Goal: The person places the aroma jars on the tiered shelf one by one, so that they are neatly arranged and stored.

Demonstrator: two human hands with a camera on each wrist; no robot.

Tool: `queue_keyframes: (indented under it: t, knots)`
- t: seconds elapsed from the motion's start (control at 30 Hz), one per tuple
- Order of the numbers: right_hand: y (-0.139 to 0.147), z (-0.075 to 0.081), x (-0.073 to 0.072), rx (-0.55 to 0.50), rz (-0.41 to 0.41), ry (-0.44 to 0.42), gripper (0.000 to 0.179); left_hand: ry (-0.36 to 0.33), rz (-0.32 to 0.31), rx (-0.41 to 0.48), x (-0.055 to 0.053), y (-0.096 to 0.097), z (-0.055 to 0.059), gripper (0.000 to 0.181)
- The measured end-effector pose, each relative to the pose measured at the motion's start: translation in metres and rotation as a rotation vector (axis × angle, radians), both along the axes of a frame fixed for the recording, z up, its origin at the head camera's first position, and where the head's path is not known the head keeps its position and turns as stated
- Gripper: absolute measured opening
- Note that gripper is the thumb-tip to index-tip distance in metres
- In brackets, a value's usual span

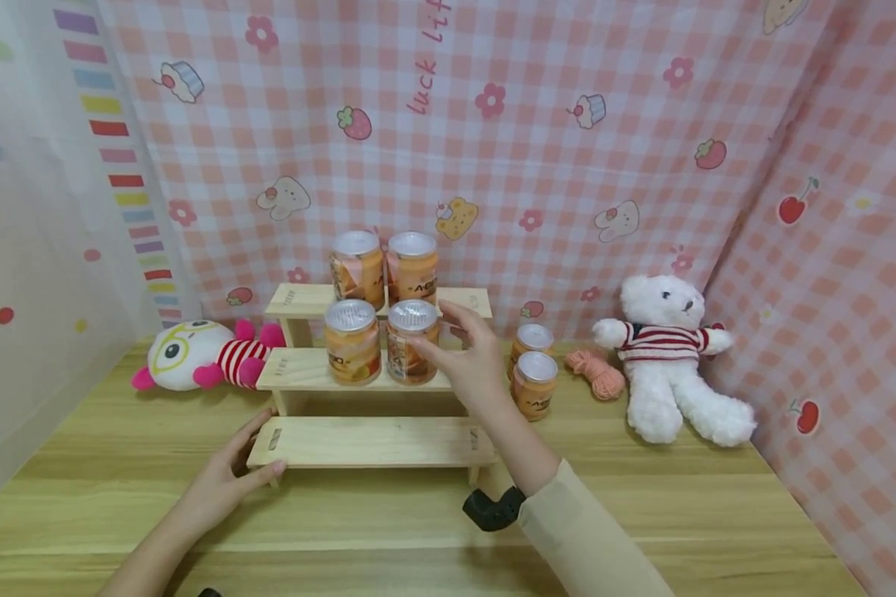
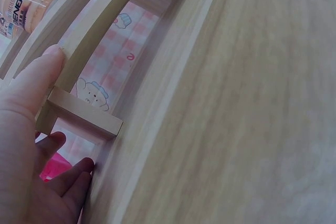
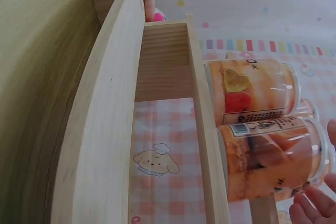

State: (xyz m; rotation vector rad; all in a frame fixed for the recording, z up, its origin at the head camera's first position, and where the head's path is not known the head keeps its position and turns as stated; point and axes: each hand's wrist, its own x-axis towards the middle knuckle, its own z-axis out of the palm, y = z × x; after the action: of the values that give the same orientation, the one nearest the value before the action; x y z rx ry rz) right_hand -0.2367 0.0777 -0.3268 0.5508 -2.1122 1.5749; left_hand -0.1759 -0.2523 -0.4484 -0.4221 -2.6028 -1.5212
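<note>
A three-step wooden display rack [image 1: 373, 444] stands on the table. My left hand [image 1: 220, 489] holds the left end of its lowest step, thumb [image 2: 44, 66] on the front edge and fingers round the side. Two orange cans with silver lids stand on the middle step: a left can [image 1: 353, 344] and a right can [image 1: 399, 361]. My right hand [image 1: 474, 356] is spread loosely beside the right can, its thumb in front of it; the right wrist view shows fingertips [image 3: 310, 203] close to the can's lid end. Whether they touch is unclear.
Two more cans [image 1: 357, 269] stand on the top step, and two cans [image 1: 535, 385] stand on the table right of the rack. Pink yarn [image 1: 596, 375] and a white teddy bear [image 1: 664, 356] lie farther right. A plush toy [image 1: 202, 356] lies at the left.
</note>
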Motion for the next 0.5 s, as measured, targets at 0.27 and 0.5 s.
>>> queue_keyframes:
  t: [0.27, 0.5]
  knots:
    - [0.023, -0.007, 0.015, -0.017, -0.033, 0.075, 0.058, -0.011, 0.004, -0.001, -0.001, -0.001, -0.001, 0.077]
    - [0.049, -0.010, 0.025, 0.023, -0.111, 0.053, 0.056, -0.009, -0.002, 0.005, 0.000, -0.001, -0.001, 0.078]
